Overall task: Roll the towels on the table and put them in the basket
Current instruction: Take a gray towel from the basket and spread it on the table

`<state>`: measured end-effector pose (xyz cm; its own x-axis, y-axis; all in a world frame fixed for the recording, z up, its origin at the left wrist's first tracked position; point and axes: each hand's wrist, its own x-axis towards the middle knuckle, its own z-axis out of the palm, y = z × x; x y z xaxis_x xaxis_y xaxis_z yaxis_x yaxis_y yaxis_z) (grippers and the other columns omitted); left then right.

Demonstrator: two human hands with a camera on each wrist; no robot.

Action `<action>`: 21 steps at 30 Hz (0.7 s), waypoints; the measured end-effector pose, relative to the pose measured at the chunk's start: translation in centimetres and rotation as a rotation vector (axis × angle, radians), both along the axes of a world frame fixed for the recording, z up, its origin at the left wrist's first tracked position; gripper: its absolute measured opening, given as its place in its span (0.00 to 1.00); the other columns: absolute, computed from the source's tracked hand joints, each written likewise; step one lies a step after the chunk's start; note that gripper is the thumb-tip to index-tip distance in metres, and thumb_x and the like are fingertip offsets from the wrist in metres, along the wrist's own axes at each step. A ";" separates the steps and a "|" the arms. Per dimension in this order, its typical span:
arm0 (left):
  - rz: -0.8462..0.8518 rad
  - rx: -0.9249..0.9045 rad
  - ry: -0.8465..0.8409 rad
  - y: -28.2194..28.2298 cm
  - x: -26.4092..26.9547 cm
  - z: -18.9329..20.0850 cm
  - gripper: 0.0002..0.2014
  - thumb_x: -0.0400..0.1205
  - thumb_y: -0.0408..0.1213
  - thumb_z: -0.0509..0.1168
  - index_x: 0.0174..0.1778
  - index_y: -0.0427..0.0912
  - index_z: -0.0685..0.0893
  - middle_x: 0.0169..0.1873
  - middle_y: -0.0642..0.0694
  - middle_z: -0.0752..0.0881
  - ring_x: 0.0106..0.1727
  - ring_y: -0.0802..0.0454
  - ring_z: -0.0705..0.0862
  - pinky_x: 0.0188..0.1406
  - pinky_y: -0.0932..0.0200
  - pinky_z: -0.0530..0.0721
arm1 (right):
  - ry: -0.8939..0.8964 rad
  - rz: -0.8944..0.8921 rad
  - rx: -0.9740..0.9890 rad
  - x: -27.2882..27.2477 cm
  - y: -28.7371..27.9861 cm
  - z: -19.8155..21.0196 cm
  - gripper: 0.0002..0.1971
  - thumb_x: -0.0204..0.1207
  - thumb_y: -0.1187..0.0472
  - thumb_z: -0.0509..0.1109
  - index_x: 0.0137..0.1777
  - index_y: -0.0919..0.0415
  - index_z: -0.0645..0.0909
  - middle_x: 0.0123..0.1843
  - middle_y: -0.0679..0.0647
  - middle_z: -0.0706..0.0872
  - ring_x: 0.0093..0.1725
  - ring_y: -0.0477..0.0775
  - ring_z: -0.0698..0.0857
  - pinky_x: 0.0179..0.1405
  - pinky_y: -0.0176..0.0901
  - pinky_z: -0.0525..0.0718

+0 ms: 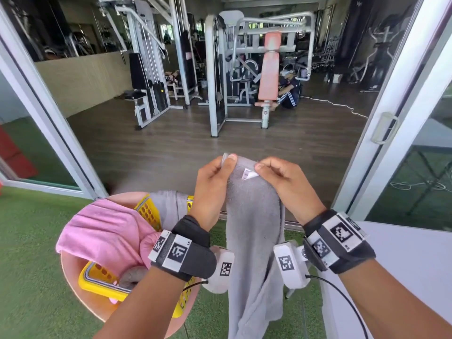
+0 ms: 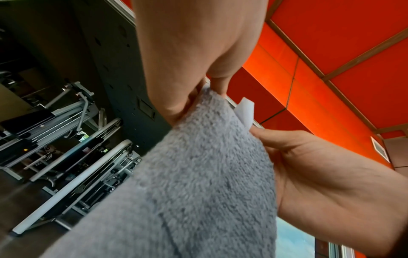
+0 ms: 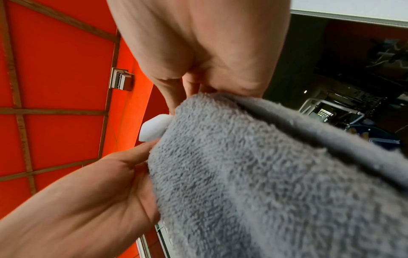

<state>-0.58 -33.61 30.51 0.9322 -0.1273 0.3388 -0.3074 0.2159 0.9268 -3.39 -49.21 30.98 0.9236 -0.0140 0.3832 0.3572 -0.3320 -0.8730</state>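
A grey towel (image 1: 254, 231) hangs lengthwise in the air in front of me, held up by its top edge. My left hand (image 1: 215, 177) pinches the top left part and my right hand (image 1: 276, 174) pinches the top right, beside a white label (image 1: 248, 173). The left wrist view shows the grey towel (image 2: 198, 174) with my left hand (image 2: 194, 90) pinching its corner. In the right wrist view the grey towel (image 3: 264, 174) hangs from my right hand (image 3: 198, 90). Lower left, a yellow basket (image 1: 146, 211) holds a pink towel (image 1: 105, 233), a grey towel (image 1: 171, 204) and a rolled towel (image 1: 133, 277).
The basket sits on a round pink stool or table (image 1: 80, 289) on green turf (image 1: 29, 253). A white table surface (image 1: 403, 260) lies at right. Ahead, open sliding glass doors (image 1: 391, 118) lead into a gym with weight machines (image 1: 244, 69) and a crouching person (image 1: 289, 89).
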 end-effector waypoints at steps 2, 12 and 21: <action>0.078 0.057 -0.060 0.1 0.5 0.4 0.19 0.85 0.38 0.63 0.27 0.39 0.72 0.25 0.47 0.70 0.30 0.53 0.67 0.30 0.58 0.67 | -0.007 0.009 -0.018 0.2 0.2 -0.2 0.09 0.81 0.57 0.68 0.43 0.58 0.86 0.39 0.66 0.83 0.37 0.47 0.76 0.40 0.44 0.73; 0.128 0.144 -0.022 1.6 2.9 1.8 0.18 0.86 0.48 0.59 0.46 0.40 0.90 0.39 0.43 0.85 0.42 0.51 0.81 0.53 0.53 0.79 | 0.072 0.084 0.067 -0.4 0.8 -1.4 0.06 0.83 0.57 0.65 0.46 0.57 0.80 0.33 0.56 0.80 0.34 0.50 0.75 0.37 0.46 0.72; -0.268 0.141 0.077 -0.1 0.9 -1.6 0.18 0.84 0.46 0.61 0.62 0.39 0.84 0.62 0.34 0.84 0.68 0.42 0.79 0.73 0.37 0.71 | -0.074 0.032 0.113 1.1 1.0 1.0 0.03 0.78 0.61 0.72 0.46 0.59 0.87 0.42 0.71 0.85 0.39 0.58 0.81 0.46 0.59 0.81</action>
